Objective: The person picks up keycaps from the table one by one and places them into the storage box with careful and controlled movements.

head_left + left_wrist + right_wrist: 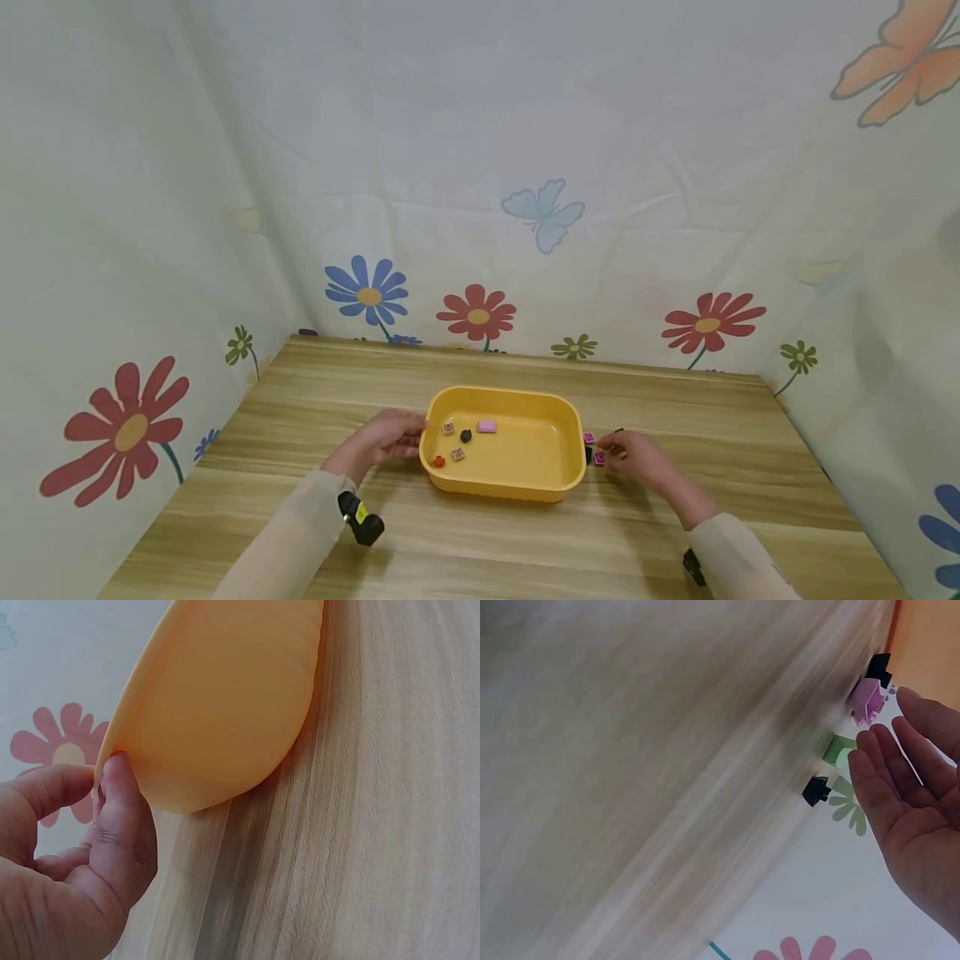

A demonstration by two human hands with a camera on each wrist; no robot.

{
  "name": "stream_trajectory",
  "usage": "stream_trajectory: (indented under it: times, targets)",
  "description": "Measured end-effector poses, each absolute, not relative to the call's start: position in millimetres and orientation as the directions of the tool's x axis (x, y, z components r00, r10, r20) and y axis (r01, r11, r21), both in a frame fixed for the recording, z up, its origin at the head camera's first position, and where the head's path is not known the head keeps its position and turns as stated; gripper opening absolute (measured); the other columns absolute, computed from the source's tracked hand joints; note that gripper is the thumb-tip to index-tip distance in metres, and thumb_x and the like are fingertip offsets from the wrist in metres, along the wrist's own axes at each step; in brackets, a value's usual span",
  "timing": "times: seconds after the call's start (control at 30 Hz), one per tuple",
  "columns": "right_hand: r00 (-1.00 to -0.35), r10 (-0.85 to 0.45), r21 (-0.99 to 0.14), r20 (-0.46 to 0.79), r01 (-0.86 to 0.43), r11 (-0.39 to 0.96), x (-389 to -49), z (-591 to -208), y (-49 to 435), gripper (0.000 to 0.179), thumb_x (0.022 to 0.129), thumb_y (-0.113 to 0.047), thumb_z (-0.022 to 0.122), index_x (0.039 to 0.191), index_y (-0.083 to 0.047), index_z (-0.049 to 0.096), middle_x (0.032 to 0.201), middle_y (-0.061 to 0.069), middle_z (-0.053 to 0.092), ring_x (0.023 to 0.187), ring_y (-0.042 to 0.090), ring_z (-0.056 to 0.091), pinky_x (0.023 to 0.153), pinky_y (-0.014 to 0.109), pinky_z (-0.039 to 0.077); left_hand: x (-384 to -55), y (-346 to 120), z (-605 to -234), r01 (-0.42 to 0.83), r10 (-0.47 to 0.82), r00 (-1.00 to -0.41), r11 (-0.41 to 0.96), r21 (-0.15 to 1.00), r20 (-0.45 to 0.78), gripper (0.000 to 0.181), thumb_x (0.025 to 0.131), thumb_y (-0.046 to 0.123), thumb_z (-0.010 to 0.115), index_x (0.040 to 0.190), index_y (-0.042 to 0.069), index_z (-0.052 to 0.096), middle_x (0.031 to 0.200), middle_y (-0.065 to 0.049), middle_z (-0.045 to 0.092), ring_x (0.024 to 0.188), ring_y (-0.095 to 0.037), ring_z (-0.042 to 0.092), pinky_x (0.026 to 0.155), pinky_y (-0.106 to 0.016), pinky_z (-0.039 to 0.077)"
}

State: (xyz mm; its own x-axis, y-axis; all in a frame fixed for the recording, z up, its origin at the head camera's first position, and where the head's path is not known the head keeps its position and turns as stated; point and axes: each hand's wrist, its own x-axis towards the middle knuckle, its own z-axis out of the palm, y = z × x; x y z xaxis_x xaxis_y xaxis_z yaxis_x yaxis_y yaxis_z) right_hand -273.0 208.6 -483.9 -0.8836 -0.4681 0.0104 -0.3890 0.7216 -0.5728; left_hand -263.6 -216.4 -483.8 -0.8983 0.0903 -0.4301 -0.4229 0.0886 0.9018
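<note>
My left hand (pixel 97 855) pinches the left rim of a yellow plastic tub (pixel 506 492) between thumb and fingers. Inside the tub lie a pink brick (pixel 487 427), a small black piece (pixel 466 436), a red piece (pixel 438 461) and two beige pieces (pixel 458 454). Just past the tub's right end, my right hand (pixel 637 457) hovers by several small toy bricks, its fingers loosely bent and apart, holding nothing. Closest to its fingertips in the right wrist view are a pink brick (pixel 867 700) and a green brick (pixel 839 750). Black pieces (pixel 817 791) sit on either side of these.
The tub stands on a wood-grain table (pixel 495 550). Around the table hangs a pale cloth (pixel 450 167) printed with flowers and butterflies, close along the back and side edges. A small black device is strapped to each wrist.
</note>
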Motion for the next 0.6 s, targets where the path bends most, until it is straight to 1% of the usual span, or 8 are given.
stream_trajectory:
  times: [0.2, 0.37, 0.6]
  targets:
    - [-0.884, -0.468, -0.534, 0.017, -0.403, 0.743, -275.0, -483.8, 205.2, 0.026, 0.083, 0.003, 0.070, 0.108, 0.008, 0.073, 0.103, 0.021, 0.074, 0.091, 0.032, 0.071, 0.083, 0.048, 0.063, -264.2, -216.9, -484.4, -0.434, 0.086, -0.894, 0.084, 0.897, -0.440, 0.047, 0.104, 0.011, 0.055, 0.145, -0.010, 0.048, 0.087, -0.001, 0.068, 0.072, -0.007, 0.064, 0.063, -0.019, 0.061]
    - [-0.892, -0.452, -0.506, -0.013, -0.384, 0.773, -278.0, -486.9, 203.1, 0.027, 0.081, 0.002, 0.072, 0.107, 0.008, 0.073, 0.101, 0.019, 0.074, 0.092, 0.030, 0.070, 0.085, 0.047, 0.062, -263.6, -217.4, -484.9, -0.431, 0.097, -0.894, 0.079, 0.899, -0.437, 0.047, 0.103, 0.010, 0.056, 0.144, -0.012, 0.048, 0.086, 0.000, 0.067, 0.071, -0.008, 0.063, 0.063, -0.019, 0.061]
    - [-0.896, -0.442, -0.490, -0.031, -0.372, 0.788, -282.0, -490.3, 199.7, 0.025, 0.082, 0.002, 0.075, 0.106, 0.008, 0.073, 0.100, 0.019, 0.075, 0.091, 0.029, 0.070, 0.086, 0.048, 0.062, -264.3, -217.8, -485.2, -0.436, 0.111, -0.890, 0.075, 0.897, -0.442, 0.048, 0.104, 0.012, 0.056, 0.145, -0.011, 0.047, 0.087, 0.001, 0.067, 0.072, -0.007, 0.063, 0.063, -0.018, 0.060]
